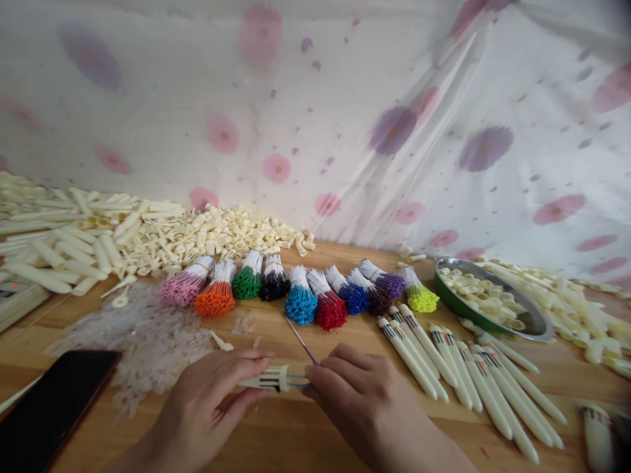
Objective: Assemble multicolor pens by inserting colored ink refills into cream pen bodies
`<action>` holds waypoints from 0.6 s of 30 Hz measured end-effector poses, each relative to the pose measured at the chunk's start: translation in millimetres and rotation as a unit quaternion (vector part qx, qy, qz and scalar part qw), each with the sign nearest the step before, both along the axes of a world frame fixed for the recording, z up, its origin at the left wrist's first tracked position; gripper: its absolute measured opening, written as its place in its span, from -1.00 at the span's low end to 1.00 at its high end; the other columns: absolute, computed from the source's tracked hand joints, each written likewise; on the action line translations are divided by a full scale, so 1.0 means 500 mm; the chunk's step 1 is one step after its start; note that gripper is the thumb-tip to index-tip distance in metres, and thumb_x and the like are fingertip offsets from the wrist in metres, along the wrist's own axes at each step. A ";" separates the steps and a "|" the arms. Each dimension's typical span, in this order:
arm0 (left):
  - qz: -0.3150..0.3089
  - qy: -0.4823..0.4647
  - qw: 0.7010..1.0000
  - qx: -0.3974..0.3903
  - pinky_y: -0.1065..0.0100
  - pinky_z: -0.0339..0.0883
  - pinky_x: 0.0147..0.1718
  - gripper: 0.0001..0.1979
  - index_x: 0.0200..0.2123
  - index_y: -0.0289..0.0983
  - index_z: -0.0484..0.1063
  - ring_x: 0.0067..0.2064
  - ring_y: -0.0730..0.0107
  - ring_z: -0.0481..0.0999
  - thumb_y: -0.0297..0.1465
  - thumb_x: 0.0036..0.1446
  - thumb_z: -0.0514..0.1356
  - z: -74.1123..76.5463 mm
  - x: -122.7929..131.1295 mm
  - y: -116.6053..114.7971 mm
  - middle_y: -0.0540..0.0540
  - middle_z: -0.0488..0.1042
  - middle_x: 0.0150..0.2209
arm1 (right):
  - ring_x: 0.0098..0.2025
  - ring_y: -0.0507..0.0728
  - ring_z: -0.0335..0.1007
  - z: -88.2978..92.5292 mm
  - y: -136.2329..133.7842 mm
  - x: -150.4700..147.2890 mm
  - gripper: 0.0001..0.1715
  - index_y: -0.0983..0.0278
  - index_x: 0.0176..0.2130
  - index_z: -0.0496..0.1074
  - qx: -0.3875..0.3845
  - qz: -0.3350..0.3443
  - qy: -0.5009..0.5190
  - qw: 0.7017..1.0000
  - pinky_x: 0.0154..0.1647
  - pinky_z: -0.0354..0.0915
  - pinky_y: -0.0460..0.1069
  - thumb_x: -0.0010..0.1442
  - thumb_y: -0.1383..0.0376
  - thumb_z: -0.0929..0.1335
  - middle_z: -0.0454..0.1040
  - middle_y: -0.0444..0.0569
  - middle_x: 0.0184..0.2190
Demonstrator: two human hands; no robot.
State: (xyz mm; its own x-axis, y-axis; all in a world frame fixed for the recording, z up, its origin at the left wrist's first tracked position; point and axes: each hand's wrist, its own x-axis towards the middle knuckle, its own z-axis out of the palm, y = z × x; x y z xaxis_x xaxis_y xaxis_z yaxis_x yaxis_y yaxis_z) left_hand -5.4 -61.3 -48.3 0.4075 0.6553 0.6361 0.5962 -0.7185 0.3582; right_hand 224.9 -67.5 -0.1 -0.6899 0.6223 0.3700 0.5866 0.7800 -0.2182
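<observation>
My left hand [211, 394] pinches a cream slotted pen top [266, 379] between thumb and fingers, held sideways above the wooden table. From its right end run thin refills [296, 380], one bluish, toward my right hand [362, 394]. The fingers of my right hand are closed on those refills; their far ends are hidden by the hand. A white refill with a purple end [303, 341] slants down to my right fingertips; I cannot tell whether they hold it. Behind the hands stand refill bundles, among them light blue [301, 303] and red [330, 311].
Finished-looking multicolour pens [444, 351] lie at right, before a green-sided metal bowl [486, 325] of cream parts. Clear plastic pieces [148, 335] spread at left beside a black phone [56, 401]. Cream pen parts [217, 230] are heaped behind. A flowered sheet [296, 112] hangs at the back.
</observation>
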 end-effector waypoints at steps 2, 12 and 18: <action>-0.010 -0.034 0.999 -0.027 0.43 0.46 -0.20 -0.82 -0.18 -0.12 0.41 -0.24 0.39 0.62 -0.38 0.11 0.21 -0.002 0.000 0.001 0.02 0.63 -0.25 | -0.46 0.06 0.19 0.002 -0.001 -0.002 -0.81 0.30 -0.41 0.34 -0.011 -0.008 0.007 1.000 -0.50 0.07 -0.06 0.22 0.47 0.24 0.39 -0.10 -0.51; -0.115 -0.258 0.909 -0.305 0.47 0.44 -0.25 -0.70 -0.28 -0.03 0.46 -0.21 0.37 0.58 -0.58 -0.02 0.24 -0.012 -0.005 0.001 0.08 0.59 -0.26 | -0.54 0.02 0.23 0.013 -0.026 -0.017 -0.80 0.32 -0.38 0.39 0.031 -0.016 0.085 0.996 -0.54 0.17 -0.09 0.24 0.44 0.23 0.40 -0.12 -0.58; -0.136 -0.266 0.889 -0.348 0.46 0.41 -0.23 -0.66 -0.28 -0.03 0.48 -0.19 0.37 0.55 -0.62 -0.02 0.21 -0.015 0.001 -0.002 0.09 0.58 -0.25 | -0.56 0.02 0.21 0.004 -0.026 -0.019 -0.80 0.32 -0.43 0.39 0.061 -0.019 0.079 0.995 -0.58 0.16 -0.09 0.20 0.44 0.25 0.38 -0.14 -0.60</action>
State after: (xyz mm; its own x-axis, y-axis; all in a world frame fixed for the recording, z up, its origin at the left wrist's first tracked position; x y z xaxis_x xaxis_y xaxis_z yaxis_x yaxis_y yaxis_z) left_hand -5.1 -62.4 -55.7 0.3732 0.8891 0.2651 0.0482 -0.3040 0.9515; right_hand 215.4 -80.5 2.0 -0.5937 0.5899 0.5473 0.5816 0.7846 -0.2147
